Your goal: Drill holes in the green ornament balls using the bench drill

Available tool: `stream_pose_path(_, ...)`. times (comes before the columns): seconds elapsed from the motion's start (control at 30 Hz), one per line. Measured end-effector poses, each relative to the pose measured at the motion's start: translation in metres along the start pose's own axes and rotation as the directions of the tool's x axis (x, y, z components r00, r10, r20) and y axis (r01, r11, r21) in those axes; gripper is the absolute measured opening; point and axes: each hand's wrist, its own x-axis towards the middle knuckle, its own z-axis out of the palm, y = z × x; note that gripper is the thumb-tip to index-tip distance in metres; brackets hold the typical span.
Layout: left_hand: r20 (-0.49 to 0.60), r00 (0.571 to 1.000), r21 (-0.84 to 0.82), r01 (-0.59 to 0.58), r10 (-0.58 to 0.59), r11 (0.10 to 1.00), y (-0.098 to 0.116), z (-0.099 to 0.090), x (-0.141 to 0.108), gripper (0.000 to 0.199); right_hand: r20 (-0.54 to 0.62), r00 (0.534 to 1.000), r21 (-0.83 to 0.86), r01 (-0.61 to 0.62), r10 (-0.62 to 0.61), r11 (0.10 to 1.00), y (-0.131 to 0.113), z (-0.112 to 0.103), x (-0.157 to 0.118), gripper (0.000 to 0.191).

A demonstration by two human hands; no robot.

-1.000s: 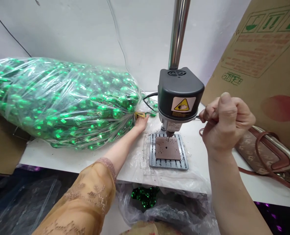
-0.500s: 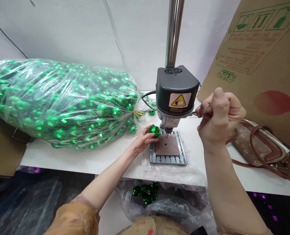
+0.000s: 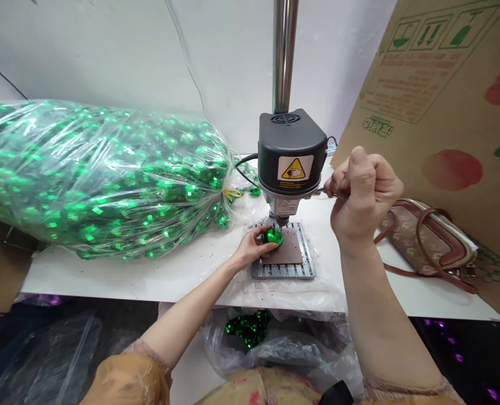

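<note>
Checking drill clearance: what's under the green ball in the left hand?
Under the green faceted ball in the left hand: a brown square pad on a slotted metal base. The ball hides the pad directly below it and the drill bit's tip, so contact can't be confirmed.

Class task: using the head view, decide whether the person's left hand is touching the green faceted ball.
Touching: the head view shows the left hand gripping the green faceted ball, its fingers against the ball.
</note>
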Motion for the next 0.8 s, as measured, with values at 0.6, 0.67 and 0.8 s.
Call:
stream_pose_path(0.6, -0.041, 0.952, 0.199, -0.29, 0.303, 0.936, -0.024, 0.026, 0.002, 0.057, 0.028, 1.0, 0.034, 0.003, -0.004, 0.999, -0.002, -0.004, -0.006, 0.046)
stream_pose_path(0.67, -0.04, 0.952, 0.208, -0.29, 0.304, 0.934, -0.022, 0.026, 0.001, 0.057, 0.023, 0.999, 0.067, 0.032, -0.033, 0.997, -0.002, -0.005, -0.011, 0.047)
stream_pose_path(0.8, -0.052, 0.951, 0.23, -0.284, 0.303, 0.931, -0.019, 0.026, 0.001, 0.057, 0.0, 0.996, 0.107, 0.094, -0.094, 0.99, -0.001, -0.006, -0.022, 0.05)
